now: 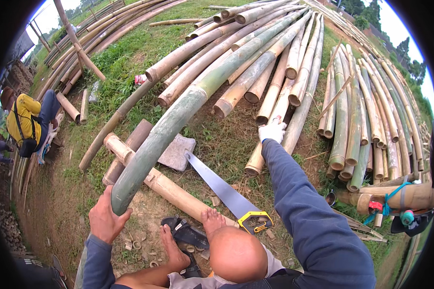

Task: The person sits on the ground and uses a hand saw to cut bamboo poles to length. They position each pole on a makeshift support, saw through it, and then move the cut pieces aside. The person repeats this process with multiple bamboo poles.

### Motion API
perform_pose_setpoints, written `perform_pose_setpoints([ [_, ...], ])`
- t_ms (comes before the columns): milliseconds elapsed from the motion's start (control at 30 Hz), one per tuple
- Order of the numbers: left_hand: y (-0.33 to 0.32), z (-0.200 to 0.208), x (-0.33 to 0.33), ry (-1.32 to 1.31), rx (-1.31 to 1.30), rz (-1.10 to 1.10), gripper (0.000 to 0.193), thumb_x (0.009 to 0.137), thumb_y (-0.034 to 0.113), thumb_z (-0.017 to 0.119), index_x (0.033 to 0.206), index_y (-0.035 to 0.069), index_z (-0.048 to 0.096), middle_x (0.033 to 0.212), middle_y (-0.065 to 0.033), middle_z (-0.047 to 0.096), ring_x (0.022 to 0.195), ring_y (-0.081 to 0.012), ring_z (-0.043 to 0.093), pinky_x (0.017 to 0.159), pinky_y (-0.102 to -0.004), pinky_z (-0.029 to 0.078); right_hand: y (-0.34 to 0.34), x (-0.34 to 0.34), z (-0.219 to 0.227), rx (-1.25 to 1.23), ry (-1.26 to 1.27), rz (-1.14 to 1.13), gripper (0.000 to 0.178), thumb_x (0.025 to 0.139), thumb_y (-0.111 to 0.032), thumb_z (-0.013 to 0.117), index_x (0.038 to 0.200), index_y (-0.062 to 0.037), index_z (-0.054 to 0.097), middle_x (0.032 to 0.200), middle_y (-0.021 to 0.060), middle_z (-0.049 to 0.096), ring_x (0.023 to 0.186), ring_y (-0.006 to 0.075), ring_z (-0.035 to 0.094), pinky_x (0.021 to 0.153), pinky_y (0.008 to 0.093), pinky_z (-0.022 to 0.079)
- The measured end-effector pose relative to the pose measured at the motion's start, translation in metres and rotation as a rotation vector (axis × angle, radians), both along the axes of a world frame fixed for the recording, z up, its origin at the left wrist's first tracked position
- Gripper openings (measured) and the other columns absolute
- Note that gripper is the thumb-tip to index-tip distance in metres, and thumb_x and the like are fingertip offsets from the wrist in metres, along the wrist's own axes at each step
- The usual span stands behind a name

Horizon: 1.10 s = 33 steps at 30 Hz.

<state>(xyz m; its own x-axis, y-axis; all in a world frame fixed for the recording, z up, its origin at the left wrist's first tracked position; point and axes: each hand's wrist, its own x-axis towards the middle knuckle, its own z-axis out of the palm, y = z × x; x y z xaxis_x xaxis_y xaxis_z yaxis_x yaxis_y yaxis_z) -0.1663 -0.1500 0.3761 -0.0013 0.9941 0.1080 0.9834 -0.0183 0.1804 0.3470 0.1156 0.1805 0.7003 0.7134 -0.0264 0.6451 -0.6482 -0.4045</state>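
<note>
My bare left hand point(108, 216) is closed around the near end of a thick green bamboo pole point(166, 130), which slants up and away across a cut bamboo crosspiece point(178, 191). My right hand point(273, 131), in a white glove, reaches forward onto a paler bamboo pole point(257, 159). Its fingers look closed, with a small reddish thing at their tips that I cannot make out. Between my arms lies a handsaw point(223, 189) with a yellow and black handle, its blade tip against a flat grey stone point(177, 152).
Long bamboo poles point(236, 53) fan out ahead, with another pile point(366, 111) at right. A bamboo rail point(410, 195) with blue ties stands at far right. My bare feet point(174, 248), a black sandal point(183, 231) and offcuts are below. A person in yellow point(26, 118) sits at left.
</note>
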Motion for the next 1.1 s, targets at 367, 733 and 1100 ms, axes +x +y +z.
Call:
perform_pose_setpoints([
  [367, -0.232, -0.109, -0.117, 0.463, 0.278, 0.251, 0.071, 0.078, 0.024, 0.088, 0.14, 0.014, 0.056, 0.126, -0.0192, 0.064, 0.112, -0.0425, 0.066, 0.095, -0.053, 0.054, 0.003, -0.004, -0.006, -0.003, -0.086, -0.002, 0.093, 0.091, -0.044, 0.074, 0.168, -0.0117, 0.032, 0.156, 0.0329, 0.038, 0.14, 0.0515, 0.051, 0.115, 0.0525, 0.049],
  [733, -0.213, -0.113, -0.091, 0.29, 0.172, 0.459, 0.087, 0.074, 0.037, 0.091, 0.147, 0.012, 0.05, 0.14, -0.0174, 0.053, 0.131, -0.0389, 0.052, 0.111, -0.0536, 0.044, 0.004, -0.002, -0.006, 0.03, -0.074, -0.004, 0.096, 0.091, -0.042, 0.075, 0.169, -0.0118, 0.029, 0.156, 0.031, 0.04, 0.139, 0.0499, 0.052, 0.116, 0.0519, 0.048],
  [1100, -0.04, -0.071, -0.012, -0.134, -0.039, -0.036, 0.111, 0.061, 0.046, 0.099, 0.152, 0.005, 0.05, 0.121, -0.02, 0.072, 0.107, -0.0401, 0.071, 0.092, -0.0469, 0.056, 0.001, -0.004, -0.002, 0.034, -0.045, -0.028, 0.098, 0.089, -0.042, 0.079, 0.169, -0.012, 0.03, 0.156, 0.0301, 0.039, 0.136, 0.0498, 0.054, 0.115, 0.0525, 0.049],
])
